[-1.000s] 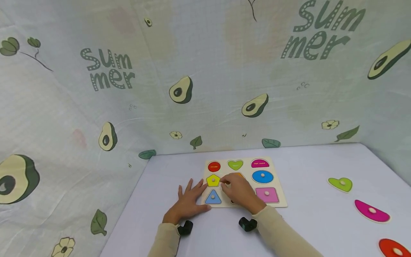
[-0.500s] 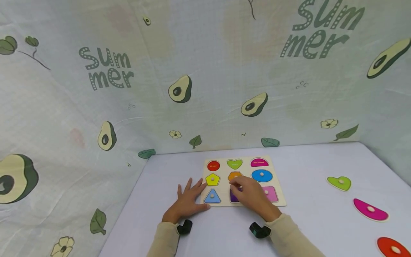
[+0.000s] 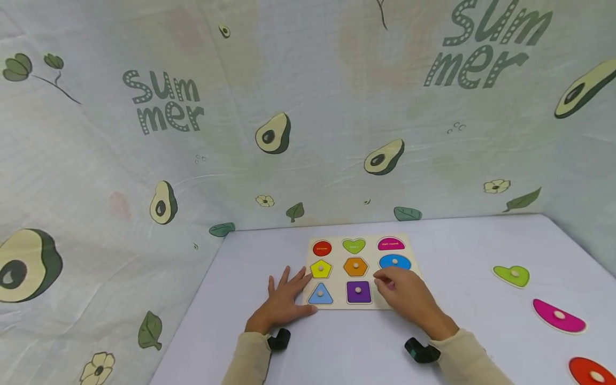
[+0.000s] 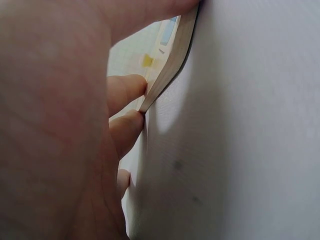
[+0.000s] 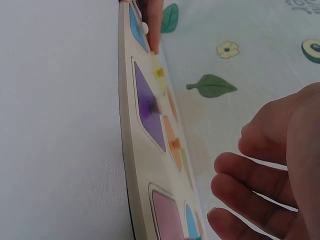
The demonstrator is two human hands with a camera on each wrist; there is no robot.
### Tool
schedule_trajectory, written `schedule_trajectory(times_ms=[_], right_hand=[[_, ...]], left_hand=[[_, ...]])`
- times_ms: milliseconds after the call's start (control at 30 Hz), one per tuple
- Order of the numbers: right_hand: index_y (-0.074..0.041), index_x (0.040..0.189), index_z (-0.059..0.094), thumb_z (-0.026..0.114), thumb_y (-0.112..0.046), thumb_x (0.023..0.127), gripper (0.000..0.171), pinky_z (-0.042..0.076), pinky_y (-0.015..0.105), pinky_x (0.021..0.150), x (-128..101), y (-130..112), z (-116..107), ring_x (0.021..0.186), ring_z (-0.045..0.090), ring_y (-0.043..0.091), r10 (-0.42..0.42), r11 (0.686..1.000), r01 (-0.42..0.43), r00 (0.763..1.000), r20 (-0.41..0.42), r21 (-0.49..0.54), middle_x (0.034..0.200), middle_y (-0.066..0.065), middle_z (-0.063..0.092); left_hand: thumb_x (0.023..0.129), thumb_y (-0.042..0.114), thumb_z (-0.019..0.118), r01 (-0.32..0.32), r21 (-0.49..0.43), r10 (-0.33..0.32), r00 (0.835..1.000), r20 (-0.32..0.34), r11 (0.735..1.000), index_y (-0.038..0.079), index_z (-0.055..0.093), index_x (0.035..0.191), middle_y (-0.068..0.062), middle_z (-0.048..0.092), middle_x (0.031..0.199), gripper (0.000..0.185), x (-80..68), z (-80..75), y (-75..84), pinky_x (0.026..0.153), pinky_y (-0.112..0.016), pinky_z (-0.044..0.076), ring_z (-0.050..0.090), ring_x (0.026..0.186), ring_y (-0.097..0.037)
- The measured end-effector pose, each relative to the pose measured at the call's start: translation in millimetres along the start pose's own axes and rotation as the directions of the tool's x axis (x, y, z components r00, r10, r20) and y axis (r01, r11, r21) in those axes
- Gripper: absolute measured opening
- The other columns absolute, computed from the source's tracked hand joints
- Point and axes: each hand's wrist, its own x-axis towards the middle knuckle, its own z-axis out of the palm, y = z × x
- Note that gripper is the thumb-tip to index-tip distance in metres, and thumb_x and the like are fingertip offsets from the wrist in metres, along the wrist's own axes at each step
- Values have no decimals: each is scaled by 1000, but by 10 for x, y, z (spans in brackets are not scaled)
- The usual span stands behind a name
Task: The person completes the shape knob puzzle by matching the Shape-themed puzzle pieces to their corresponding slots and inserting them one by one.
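Note:
A pale shape puzzle board [image 3: 338, 267] lies on the table. My left hand [image 3: 281, 305] is spread flat at its left side; in the left wrist view, fingertips touch the board's edge [image 4: 175, 60]. My right hand [image 3: 409, 297] hovers above the board's right part, fingers loosely bent and holding nothing. Beneath it sits a pink rectangle [image 5: 168, 217], mostly hidden from the head view. Other knobbed pieces in the board are a purple square [image 3: 353, 298], orange hexagon [image 3: 355, 272], yellow pentagon [image 3: 316, 272], light blue triangle [image 3: 321, 298] and blue oval [image 3: 387, 260].
Printed red circle [image 3: 322, 248], green heart [image 3: 354, 245] and magenta half-round [image 3: 391, 244] spaces line the board's far row. Loose on the right lie a green heart piece [image 3: 505, 274], magenta half-round piece [image 3: 548, 311] and red round piece [image 3: 582, 368]. A patterned cloth [image 3: 308, 80] hangs behind.
My right hand has moved right across the board, from beside the yellow pentagon to over the pink rectangle, uncovering the orange hexagon and purple square. The left hand stays in place.

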Motion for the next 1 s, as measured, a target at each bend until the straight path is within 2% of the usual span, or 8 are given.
schedule_trajectory(times_ms=[367,633,1000], right_hand=[[-6,104,76,74,-12,88,17,57,42,76,-155,360,-363,85,65,20,27,998,-30,999,-43,-60,95,0,72],[-4,109,73,71,-16,91,21,57,50,74,-290,632,-666,87,65,26,137,984,-136,990,8,-114,96,6,72],[4,111,71,70,-18,91,29,52,61,78,-374,1019,-1046,97,62,43,255,945,-246,967,16,-217,101,20,71]], left_hand=[[79,65,67,-2,-4,2,1000,1,1000,32,39,156,8,24,165,88,3,-23,18,111,-69,-14,-2,153,-33],[79,67,66,6,-7,-5,1000,11,1000,32,40,155,8,25,164,88,-20,-30,27,111,-70,-13,-1,153,-34],[79,65,66,10,-11,-10,1000,11,1000,32,40,155,7,25,164,87,-27,-31,48,111,-69,-14,-2,153,-34]])
